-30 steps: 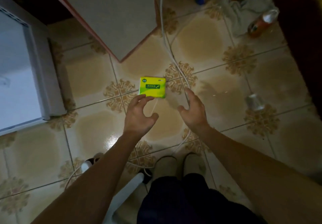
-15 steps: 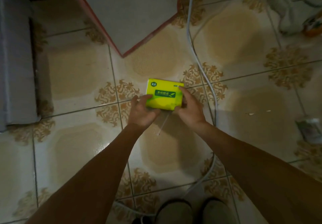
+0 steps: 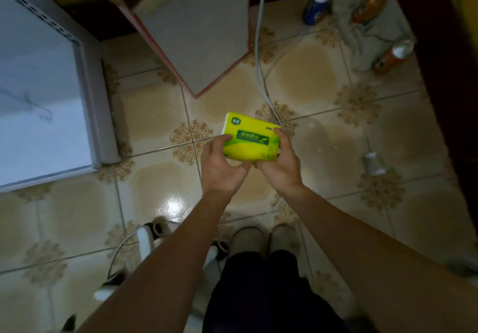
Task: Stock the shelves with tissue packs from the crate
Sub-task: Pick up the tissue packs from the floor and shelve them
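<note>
The person stood over the patterned beige tile floor [image 3: 310, 79] with both arms stretched down and forward, and the flat, yellow-and-green plastic-wrapped tissue pack [image 3: 250, 138] sat between the two hands, held in the air above the middle of the floor and touching nothing else. The left hand [image 3: 222, 167] gripped the pack's left end, fingers curled over the top face and the thumb tucked beneath. The right hand [image 3: 280, 162] did the same at the right end, its fingers wrapped over the far corner. To my eye that two-sided hold suited a soft pack, keeping it level, label up, rather than letting it sag from one corner.

No crate or shelf showed from where the camera looked, so I could not say how far the stocking had got. I judged this pack to be in hand and waiting to be carried off to a shelf.

A thin white cable [image 3: 260, 68] ran across the tiles just beyond the pack, worth minding underfoot. A grey board with a red edge [image 3: 196, 35] jutted in from the far side, and a white cabinet [image 3: 38, 99] filled the floor's left edge. Near the far right corner lay a blue drinks can [image 3: 316, 4], an orange can [image 3: 393, 57] and a crumpled grey cloth [image 3: 362, 30] — well apart from the hands.
</note>
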